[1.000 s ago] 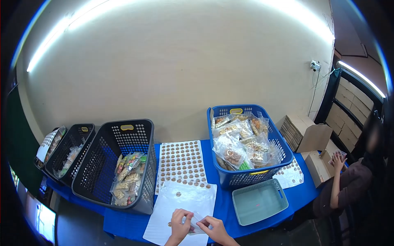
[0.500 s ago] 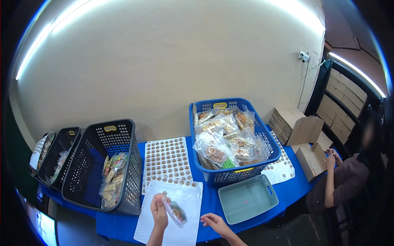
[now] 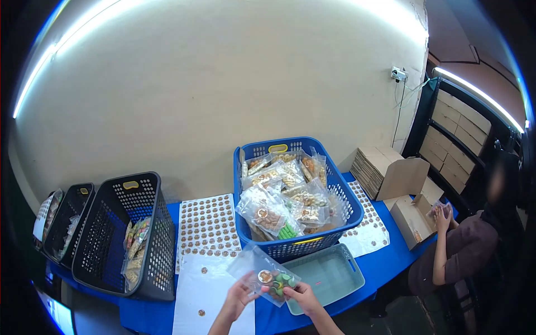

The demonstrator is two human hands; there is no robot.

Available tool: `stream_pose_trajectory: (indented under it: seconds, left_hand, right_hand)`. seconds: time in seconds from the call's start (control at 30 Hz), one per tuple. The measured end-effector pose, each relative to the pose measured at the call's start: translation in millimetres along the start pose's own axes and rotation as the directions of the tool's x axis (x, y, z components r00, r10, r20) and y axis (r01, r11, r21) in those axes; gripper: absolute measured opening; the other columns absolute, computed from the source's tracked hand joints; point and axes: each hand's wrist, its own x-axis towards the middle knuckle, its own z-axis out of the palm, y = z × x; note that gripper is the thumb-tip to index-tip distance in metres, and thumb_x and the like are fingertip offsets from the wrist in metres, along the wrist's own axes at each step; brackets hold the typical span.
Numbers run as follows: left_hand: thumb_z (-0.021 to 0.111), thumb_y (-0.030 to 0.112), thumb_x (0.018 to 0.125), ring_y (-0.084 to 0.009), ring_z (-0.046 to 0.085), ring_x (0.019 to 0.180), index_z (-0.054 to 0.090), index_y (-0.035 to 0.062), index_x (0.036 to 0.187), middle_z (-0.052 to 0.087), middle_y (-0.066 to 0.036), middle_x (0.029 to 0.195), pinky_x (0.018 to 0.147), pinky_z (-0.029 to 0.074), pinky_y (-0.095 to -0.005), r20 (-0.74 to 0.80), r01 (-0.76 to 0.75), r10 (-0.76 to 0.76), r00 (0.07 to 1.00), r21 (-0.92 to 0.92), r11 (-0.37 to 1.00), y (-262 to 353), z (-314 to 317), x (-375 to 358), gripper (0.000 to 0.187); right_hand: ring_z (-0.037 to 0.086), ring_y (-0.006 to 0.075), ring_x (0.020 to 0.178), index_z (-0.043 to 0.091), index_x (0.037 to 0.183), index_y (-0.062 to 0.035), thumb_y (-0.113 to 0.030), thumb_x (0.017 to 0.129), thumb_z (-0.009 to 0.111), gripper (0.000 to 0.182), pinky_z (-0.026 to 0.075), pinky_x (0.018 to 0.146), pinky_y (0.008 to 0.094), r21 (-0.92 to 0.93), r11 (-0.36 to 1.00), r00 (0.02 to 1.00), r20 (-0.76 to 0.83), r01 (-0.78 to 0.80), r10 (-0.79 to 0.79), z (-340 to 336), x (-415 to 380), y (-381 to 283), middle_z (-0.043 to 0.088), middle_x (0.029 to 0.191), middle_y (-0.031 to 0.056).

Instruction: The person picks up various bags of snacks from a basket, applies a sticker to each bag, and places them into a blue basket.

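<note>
Pinches clear bag (image 3: 278, 293) at its left side with left hand (image 3: 239, 300) and at its lower right with right hand (image 3: 306, 300), fingers closed on both. Shows round sticker (image 3: 265, 276) above green and pink pieces. Hangs in front of blue basket (image 3: 312, 243), partly overlapping pale green tray (image 3: 329, 273).

On your blue-covered table (image 3: 137, 317), a blue perforated plastic basket (image 3: 279, 250) is holding clear plastic packets (image 3: 298, 195). Before it, nearer you, a shallow grey-green plastic tray (image 3: 324, 272) is resting. Left of it, a white sheet of round brown stickers (image 3: 206, 223) is lying beside a tall dark-grey perforated plastic basket (image 3: 160, 251). Right, an open brown cardboard box (image 3: 406, 224) is standing before flat brown cardboard pieces (image 3: 365, 172).
</note>
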Motion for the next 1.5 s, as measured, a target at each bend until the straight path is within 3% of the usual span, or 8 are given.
stream_pose_trajectory:
  seconds: [0.13, 0.53, 0.63, 0.73, 0.83, 0.97, 1.2, 1.5]
  left_hand:
    - [0.050, 0.021, 0.086, -0.0187, 0.055, 0.095, 0.049, -0.0021, 0.106, 0.056, -0.011, 0.102, 0.079, 0.047, -0.0325, -0.169, 0.150, -0.168, 0.971, -0.113, 0.982, -44.4, 18.4, 7.7, 0.030]
    - [0.049, 0.018, 0.086, -0.0222, 0.054, 0.097, 0.050, -0.0038, 0.106, 0.055, -0.013, 0.104, 0.081, 0.045, -0.0303, -0.113, 0.089, -0.058, 0.992, 0.289, 0.953, -71.1, -3.9, 20.9, 0.030]
    - [0.060, 0.037, 0.077, -0.0314, 0.040, 0.115, 0.038, 0.0002, 0.122, 0.042, -0.020, 0.122, 0.090, 0.037, -0.0439, -0.163, 0.092, 0.062, 0.985, 0.788, 0.608, -75.5, -32.1, -0.9, 0.062]
    - [0.068, 0.057, 0.057, -0.0373, 0.015, 0.127, 0.019, 0.0047, 0.132, 0.018, -0.023, 0.136, 0.094, 0.023, -0.0570, -0.379, 0.348, -0.103, 0.920, 0.908, -0.234, -117.2, -106.9, -35.1, 0.104]
    - [0.069, 0.065, 0.044, -0.0413, -0.002, 0.128, 0.007, 0.0049, 0.135, -0.002, -0.022, 0.139, 0.093, 0.015, -0.0628, -0.555, 0.525, -0.322, 0.767, 0.832, -0.182, -160.1, -160.1, -56.1, 0.125]
    - [0.070, 0.063, 0.044, -0.0456, -0.002, 0.126, 0.008, 0.0039, 0.135, -0.003, -0.023, 0.139, 0.094, 0.015, -0.0624, -0.486, 0.472, -0.172, 0.857, 0.874, -0.118, -182.0, -166.1, -65.9, 0.125]
    - [0.071, 0.060, 0.047, -0.0436, 0.000, 0.127, 0.012, 0.0058, 0.134, 0.001, -0.021, 0.140, 0.092, 0.016, -0.0634, -0.428, 0.415, -0.090, 0.899, 0.899, -0.139, -187.9, -161.0, -55.1, 0.118]
    - [0.066, 0.066, 0.048, -0.0400, -0.002, 0.128, 0.012, 0.0080, 0.135, 0.000, -0.018, 0.141, 0.093, 0.013, -0.0620, -0.495, 0.496, 0.042, 0.868, 0.865, -0.072, -196.2, -157.4, -18.5, 0.117]
  right_hand:
    - [0.053, 0.0082, 0.073, 0.057, 0.094, 0.0018, -0.012, 0.080, 0.059, 0.020, 0.043, 0.065, 0.0224, 0.054, 0.998, 0.997, -0.064, 0.040, -0.037, -11.0, -3.3, -6.8, 0.059, 0.084, 0.0034]
    - [0.054, 0.0088, 0.075, 0.054, 0.101, -0.0002, -0.022, 0.083, 0.057, 0.029, 0.044, 0.065, 0.0242, -0.259, 0.951, 0.976, 0.091, -0.171, 0.200, -52.2, -3.3, -15.2, 0.059, 0.086, 0.0034]
    - [0.055, 0.0117, 0.079, 0.050, 0.108, 0.0011, -0.022, 0.082, 0.057, 0.035, 0.046, 0.067, 0.0261, -0.260, 0.960, 0.994, -0.005, -0.107, 0.109, -66.5, -5.1, -37.7, 0.058, 0.094, 0.0071]
    - [0.057, 0.0160, 0.085, 0.046, 0.113, 0.0018, -0.023, 0.082, 0.056, 0.041, 0.047, 0.070, 0.0286, 0.202, 0.977, 0.996, -0.074, 0.071, -0.057, -61.9, -10.5, -84.8, 0.056, 0.103, 0.0103]
    - [0.056, 0.0186, 0.089, 0.042, 0.117, -0.0009, -0.027, 0.083, 0.054, 0.045, 0.047, 0.072, 0.0315, 0.226, 0.910, 0.937, -0.108, 0.348, -0.332, -66.4, 3.0, -114.7, 0.053, 0.109, 0.0102]
    - [0.056, 0.0148, 0.075, 0.046, 0.113, -0.0060, -0.037, 0.085, 0.048, 0.042, 0.045, 0.061, 0.0295, 0.332, 0.777, 0.845, -0.227, 0.534, -0.484, -67.4, 36.8, -141.5, 0.057, 0.098, 0.0073]
    - [0.053, 0.0143, 0.058, 0.051, 0.101, -0.0036, -0.051, 0.086, 0.034, 0.053, 0.043, 0.056, 0.0249, 0.095, 0.988, 0.993, -0.017, 0.121, -0.120, -72.4, 82.3, -127.0, 0.057, 0.070, 0.0084]
    - [0.056, 0.0109, 0.070, 0.056, 0.096, 0.0006, -0.019, 0.087, 0.047, 0.023, 0.045, 0.064, 0.0228, -0.233, 0.972, 0.998, 0.059, -0.014, 0.028, -49.9, 44.5, -61.7, 0.060, 0.078, 0.0072]
